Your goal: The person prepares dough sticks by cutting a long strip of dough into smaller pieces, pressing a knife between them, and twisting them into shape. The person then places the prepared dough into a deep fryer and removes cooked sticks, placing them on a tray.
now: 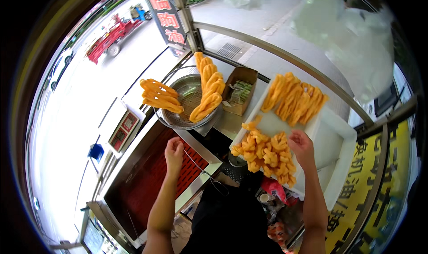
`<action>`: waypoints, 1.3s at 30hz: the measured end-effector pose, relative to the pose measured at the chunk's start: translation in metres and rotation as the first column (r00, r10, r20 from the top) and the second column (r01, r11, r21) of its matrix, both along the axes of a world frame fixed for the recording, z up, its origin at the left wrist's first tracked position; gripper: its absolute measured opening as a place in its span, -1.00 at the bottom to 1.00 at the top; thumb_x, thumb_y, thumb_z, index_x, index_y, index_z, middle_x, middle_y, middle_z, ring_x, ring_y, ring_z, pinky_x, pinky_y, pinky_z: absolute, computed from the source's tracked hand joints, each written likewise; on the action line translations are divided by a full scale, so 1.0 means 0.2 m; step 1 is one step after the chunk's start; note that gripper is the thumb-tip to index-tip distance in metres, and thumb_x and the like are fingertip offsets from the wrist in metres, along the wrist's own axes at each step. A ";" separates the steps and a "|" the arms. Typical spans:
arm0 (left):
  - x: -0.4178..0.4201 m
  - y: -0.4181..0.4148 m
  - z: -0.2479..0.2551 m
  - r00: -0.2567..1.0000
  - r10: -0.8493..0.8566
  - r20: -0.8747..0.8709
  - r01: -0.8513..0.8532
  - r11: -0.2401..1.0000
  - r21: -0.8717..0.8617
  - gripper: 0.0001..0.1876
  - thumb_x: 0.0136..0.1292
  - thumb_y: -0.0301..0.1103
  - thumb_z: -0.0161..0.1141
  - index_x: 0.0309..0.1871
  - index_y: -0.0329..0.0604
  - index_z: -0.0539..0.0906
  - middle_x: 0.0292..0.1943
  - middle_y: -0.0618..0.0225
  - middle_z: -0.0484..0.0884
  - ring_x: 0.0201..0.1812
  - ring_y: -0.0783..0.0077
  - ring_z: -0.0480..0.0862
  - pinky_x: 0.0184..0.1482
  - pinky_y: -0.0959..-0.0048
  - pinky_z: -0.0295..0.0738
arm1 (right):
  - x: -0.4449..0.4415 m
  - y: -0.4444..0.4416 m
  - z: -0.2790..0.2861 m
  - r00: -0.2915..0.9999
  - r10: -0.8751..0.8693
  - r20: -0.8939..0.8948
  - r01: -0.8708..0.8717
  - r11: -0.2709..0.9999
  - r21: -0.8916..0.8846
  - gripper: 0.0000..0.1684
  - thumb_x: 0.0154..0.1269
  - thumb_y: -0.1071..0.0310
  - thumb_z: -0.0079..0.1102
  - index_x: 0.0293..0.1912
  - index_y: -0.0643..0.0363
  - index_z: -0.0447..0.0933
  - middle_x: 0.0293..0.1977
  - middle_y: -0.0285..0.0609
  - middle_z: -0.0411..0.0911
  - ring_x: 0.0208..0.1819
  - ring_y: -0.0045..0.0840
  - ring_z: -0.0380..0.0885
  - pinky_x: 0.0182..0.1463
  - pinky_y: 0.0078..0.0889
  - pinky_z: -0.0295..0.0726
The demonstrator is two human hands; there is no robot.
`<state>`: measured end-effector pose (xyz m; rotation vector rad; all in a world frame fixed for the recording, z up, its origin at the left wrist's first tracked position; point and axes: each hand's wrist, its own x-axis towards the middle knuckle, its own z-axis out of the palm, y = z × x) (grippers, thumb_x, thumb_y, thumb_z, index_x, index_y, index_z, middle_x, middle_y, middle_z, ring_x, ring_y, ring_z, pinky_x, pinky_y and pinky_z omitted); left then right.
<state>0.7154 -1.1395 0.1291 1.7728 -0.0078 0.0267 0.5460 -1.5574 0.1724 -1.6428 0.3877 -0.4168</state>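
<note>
My left hand (174, 150) is over the edge of the red slotted fryer (140, 183), its fingers curled around the end of a thin metal wire tool (194, 162) with a looped lower end. My right hand (300, 145) hovers at the right side of a white plastic tray (267, 120), its fingertips bent near a heap of knotted fried dough pieces (267, 153); whether it touches them I cannot tell. Long fried dough sticks (294, 100) lie in a row at the tray's far end. More fried dough twists (210, 86) rest on a round metal strainer basket (187, 93).
A cardboard box (238, 90) with green packets stands right of the strainer. A scale (123, 130) stands at the left. Another white tray (337, 147) is at the right. Metal window frames (284, 53) enclose the stall; plastic bags (354, 43) hang upper right. A red cargo tricycle (113, 36) is outside.
</note>
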 end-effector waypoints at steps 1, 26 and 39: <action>0.07 0.02 -0.01 1.000 0.002 0.019 -0.003 1.000 0.015 -0.78 0.28 -0.53 0.13 -0.01 -0.31 0.53 -0.36 0.49 0.53 -0.38 0.68 0.47 -0.32 0.67 0.40 | 0.12 0.01 0.02 0.996 0.084 -0.036 -0.087 0.994 -0.072 -0.63 0.29 0.46 0.19 0.08 0.28 0.45 -0.23 -0.31 0.52 -0.19 -0.65 0.50 -0.03 -0.58 0.51; 1.43 -0.55 -0.45 0.888 -0.304 -0.345 0.236 0.945 -0.225 -0.31 0.28 -0.09 0.22 0.35 -0.36 0.31 0.17 0.15 0.50 0.10 0.38 0.51 0.07 0.44 0.42 | 1.49 0.65 -0.43 0.764 0.053 -0.644 -0.274 0.929 -0.248 0.09 -0.16 0.26 0.48 0.35 0.37 0.14 -0.09 -0.01 0.55 -0.09 -0.33 0.58 -0.04 -0.35 0.57; 1.56 -0.70 -0.44 0.768 -0.504 -0.396 0.340 0.844 -0.414 -0.43 0.35 0.19 0.04 0.10 -0.17 0.55 -0.24 0.45 0.55 -0.25 0.57 0.45 -0.16 0.51 0.34 | 1.61 0.68 -0.54 0.877 0.143 -0.459 -0.160 0.987 0.002 -0.09 -0.19 0.42 0.49 0.20 0.35 0.28 -0.11 -0.10 0.58 -0.14 -0.41 0.60 -0.06 -0.40 0.58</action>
